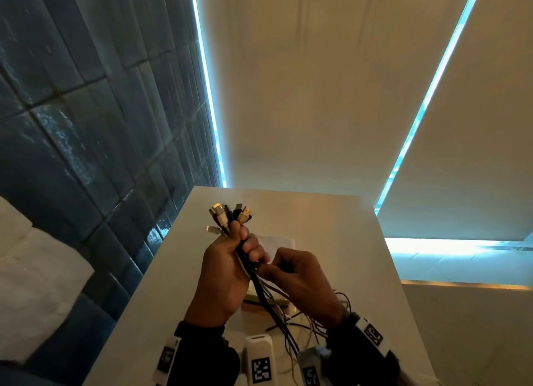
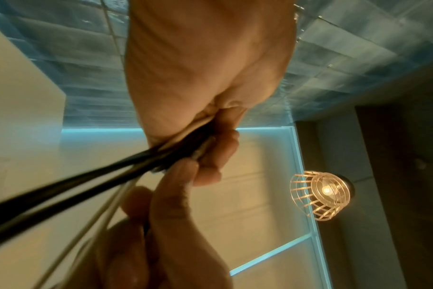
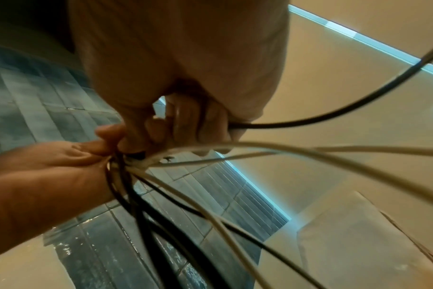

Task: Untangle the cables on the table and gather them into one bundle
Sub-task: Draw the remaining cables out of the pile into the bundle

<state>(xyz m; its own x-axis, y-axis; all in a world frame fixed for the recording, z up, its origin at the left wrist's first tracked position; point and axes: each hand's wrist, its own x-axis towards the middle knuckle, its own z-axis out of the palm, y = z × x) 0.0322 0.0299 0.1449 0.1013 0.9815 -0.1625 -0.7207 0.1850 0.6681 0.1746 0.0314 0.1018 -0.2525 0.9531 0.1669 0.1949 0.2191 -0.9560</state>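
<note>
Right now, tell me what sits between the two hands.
Only the cables: the left hand grips them below the plugs, the right hand pinches them just beside it. Head view.

cables [image 1: 261, 292]: black and off-white strands mixed in one bunch
connector plugs [image 1: 229, 214]: silver, white and black, at the top of the cables
table [image 1: 331, 241]: plain white, beneath the cables
wall tiles [image 1: 86, 111]: dark blue-grey, glossy, in a brick-like grid, left of the table
window blinds [image 1: 317, 83]: cream, edged by cyan light strips, beyond the table
wrist tags [image 1: 261, 369]: white with black square code patterns
lamp shade [image 2: 320, 195]: wire cage, glowing amber
</note>
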